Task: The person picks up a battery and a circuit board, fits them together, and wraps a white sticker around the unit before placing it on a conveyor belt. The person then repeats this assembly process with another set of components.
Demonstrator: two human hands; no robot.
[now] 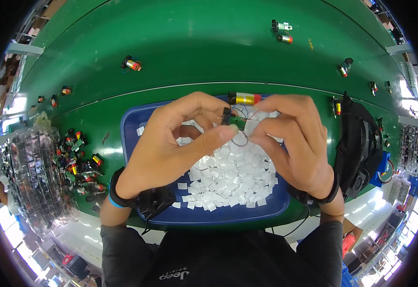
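Note:
My left hand [170, 143] pinches a small green circuit board [238, 122] with a round black part [226, 116] at its left end, held above a blue tray [135, 131]. Just beyond the board is a cylindrical battery cell [245, 98], yellow and silver with a red end, joined to it by thin wires. My right hand [297, 138] has thumb and forefinger closed at the end of a thin looped wire [240, 141]; its upper fingers reach beside the cell's red end. Fingertips partly hide the grip. Many small white square pieces [237, 172] fill the tray below.
A heap of similar wired assemblies [82, 160] lies at the left, beside stacked clear plastic trays [34, 177]. More assemblies [132, 64] are scattered along the green bench [194, 52]. A black bag [357, 143] sits right of the blue tray.

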